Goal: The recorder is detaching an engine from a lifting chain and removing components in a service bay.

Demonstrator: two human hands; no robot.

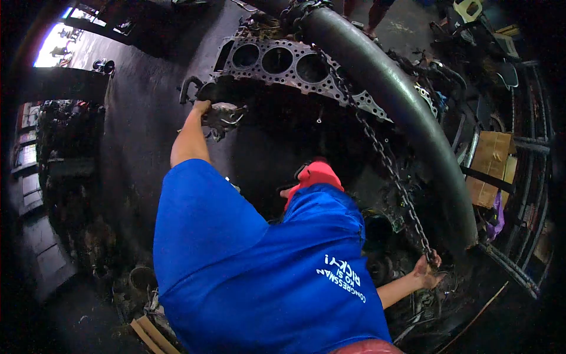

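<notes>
Three big round holes are seen in the gray engine block point(295, 64), which is laid out at the top. Part of it is hidden by a thick metal pipe point(407, 100). A chain point(377, 147) is hung in front of the pipe. Cardboard point(489, 147) and a purple bag point(498, 218) are seen far to the right. Near the top edge, another person's legs point(372, 20) are shown. The low end of the chain is held by the right hand point(427, 272), with the fingers bent. The left hand point(202, 107) is placed by a dark bent pipe point(185, 89) and a silvery metal part point(225, 117); how far it is open cannot be told.
</notes>
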